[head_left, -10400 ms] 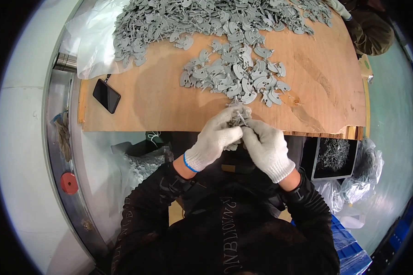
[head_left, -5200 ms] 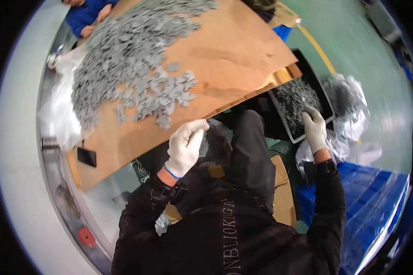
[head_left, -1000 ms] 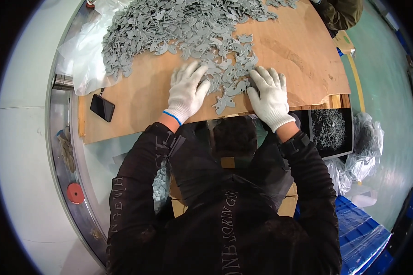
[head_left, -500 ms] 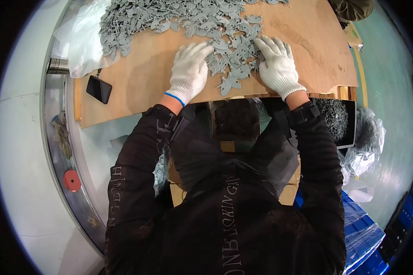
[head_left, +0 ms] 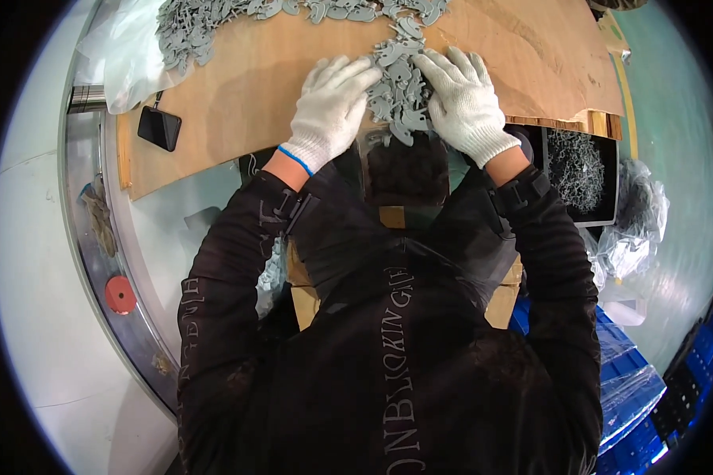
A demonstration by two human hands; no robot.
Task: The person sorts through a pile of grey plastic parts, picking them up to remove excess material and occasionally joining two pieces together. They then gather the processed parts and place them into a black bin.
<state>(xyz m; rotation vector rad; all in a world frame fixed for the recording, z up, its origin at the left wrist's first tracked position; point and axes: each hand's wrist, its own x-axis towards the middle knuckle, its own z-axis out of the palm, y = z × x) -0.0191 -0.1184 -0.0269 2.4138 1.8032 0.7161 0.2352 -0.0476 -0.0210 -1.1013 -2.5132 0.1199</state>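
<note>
both gloved hands, left hand (head_left: 330,104) and right hand (head_left: 463,103), lie flat and open, having drawn a bunch of grey parts (head_left: 398,93) between them closer to the board edge (head_left: 238,162), gripping nothing.

Left hand (head_left: 330,107), right hand (head_left: 464,103) flanking grey parts (head_left: 398,93), wooden board (head_left: 238,95)

Left hand (head_left: 330,107) and right hand (head_left: 466,104) wear white knit gloves, the left with a blue cuff band; between them lies a cluster of flat grey parts (head_left: 398,95) on a tan, orange-brown wooden board (head_left: 238,87). The sleeves (head_left: 230,301) are black with pale grey lettering. Also shown: a black phone (head_left: 159,127), a red disc (head_left: 120,294), blue crates (head_left: 634,388) and translucent white plastic sheeting (head_left: 119,55).
</note>
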